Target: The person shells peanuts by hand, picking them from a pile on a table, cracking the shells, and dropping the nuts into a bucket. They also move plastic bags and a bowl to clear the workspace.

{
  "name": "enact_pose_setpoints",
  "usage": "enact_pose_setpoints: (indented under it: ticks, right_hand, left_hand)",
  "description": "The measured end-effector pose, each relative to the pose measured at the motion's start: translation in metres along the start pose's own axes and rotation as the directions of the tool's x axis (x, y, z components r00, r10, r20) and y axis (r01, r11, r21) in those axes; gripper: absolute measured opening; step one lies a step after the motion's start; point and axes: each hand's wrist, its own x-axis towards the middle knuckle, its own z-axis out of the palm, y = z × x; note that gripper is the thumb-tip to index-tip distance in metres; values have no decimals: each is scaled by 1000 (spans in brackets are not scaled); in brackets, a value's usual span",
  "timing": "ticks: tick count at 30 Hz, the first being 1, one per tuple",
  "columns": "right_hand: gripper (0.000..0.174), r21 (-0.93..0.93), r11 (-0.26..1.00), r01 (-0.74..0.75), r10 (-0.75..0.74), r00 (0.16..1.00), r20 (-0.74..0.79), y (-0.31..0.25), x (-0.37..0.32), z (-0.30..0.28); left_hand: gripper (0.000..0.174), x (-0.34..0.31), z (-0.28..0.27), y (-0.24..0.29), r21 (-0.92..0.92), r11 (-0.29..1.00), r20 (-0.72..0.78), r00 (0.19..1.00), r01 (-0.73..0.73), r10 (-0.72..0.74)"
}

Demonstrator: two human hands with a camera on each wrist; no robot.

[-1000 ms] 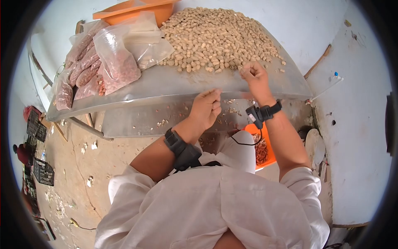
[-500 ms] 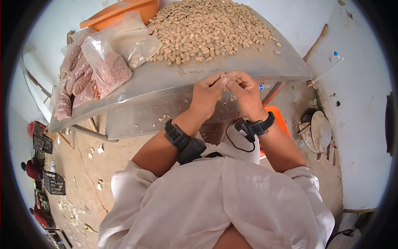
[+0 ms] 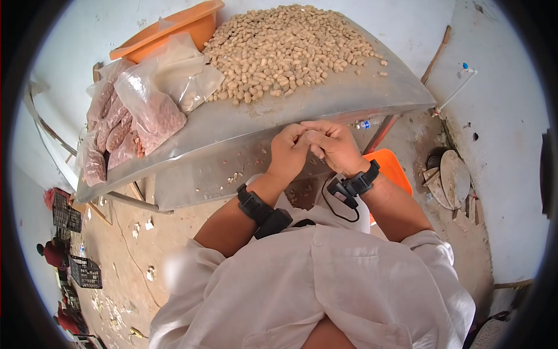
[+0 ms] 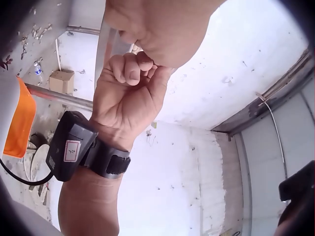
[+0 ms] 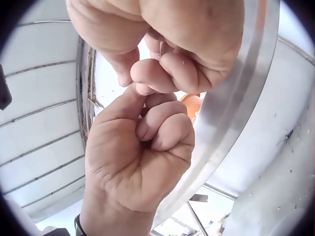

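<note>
My left hand [image 3: 289,152] and right hand [image 3: 340,150] meet just off the front edge of the metal table [image 3: 349,93]. Thumbs and curled fingers of both hands pinch together at the tips. A peanut between them is almost wholly hidden by the fingers. In the left wrist view the right hand [image 4: 130,101] shows its palm side, fingers bent in toward the left. From the right wrist the left hand [image 5: 140,157] appears below, its thumb tip against the right fingers. Beyond the hands a heap of unshelled peanuts [image 3: 279,55] lies on the table.
Clear bags of shelled peanuts [image 3: 165,119] stand on the table's left, before an orange basin [image 3: 168,38]. An orange container [image 3: 392,166] sits below the table at right. Black crates [image 3: 86,272] and another person [image 3: 53,253] are far left; shell scraps litter the floor.
My right hand has come back from the front of the peanut heap to the left hand. Both now work close together by the table edge, and the head view has shifted slightly.
</note>
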Motion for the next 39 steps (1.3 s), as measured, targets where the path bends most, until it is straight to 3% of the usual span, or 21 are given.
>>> enact_pose_setpoints:
  ticks: [4,7,8,11,14,17,19,20,23,29,34,37,39]
  right_hand:
    - [25,-62,998,25,-26,1000,-10,-4,0,4]
    - [23,-181,983,31,-18,997,69,-12,1,-2]
    - [23,-220,975,31,-7,994,108,-14,2,-5]
    - [20,-166,977,134,-124,990,73,-4,4,-4]
    - [16,32,981,192,-194,977,87,5,6,-4]
    - [13,203,972,118,-117,993,-16,6,7,-4]
    - [14,211,974,78,-71,997,-39,3,7,-5]
    - [15,215,975,57,-47,998,-51,2,6,-6]
    - [14,138,990,40,-23,993,-118,-1,7,-3]
    - [15,-114,986,-121,108,988,-111,-8,4,2]
    - [12,-289,957,2,-18,998,-56,-9,4,7]
    - [10,-438,890,126,-148,989,-15,-3,3,3]
    - [9,-518,838,174,-234,971,-54,-4,-2,0]
  left_hand:
    - [13,1,-1,-1,-216,974,51,997,72,-63]
    - [15,5,-9,10,-375,862,201,937,342,-285]
    - [17,5,-8,9,-455,819,230,934,351,-272]
    - [20,2,-2,7,-649,670,269,932,361,-241]
    - [22,1,4,18,-769,537,240,935,347,-260]
    - [22,4,-1,11,-840,383,301,918,384,-260]
    - [22,3,-5,1,-867,259,390,903,426,-178]
    - [23,1,-5,-4,-869,244,388,898,431,-206]
    - [25,-1,-3,1,-872,228,369,888,433,-276]
    - [25,-1,-3,2,-868,237,343,872,437,-350]
    - [20,-1,-2,-8,-862,91,445,832,498,-332]
    - [16,-3,0,-11,-858,-6,468,779,513,-417]
    - [15,-4,-1,-16,-836,43,485,774,547,-407]
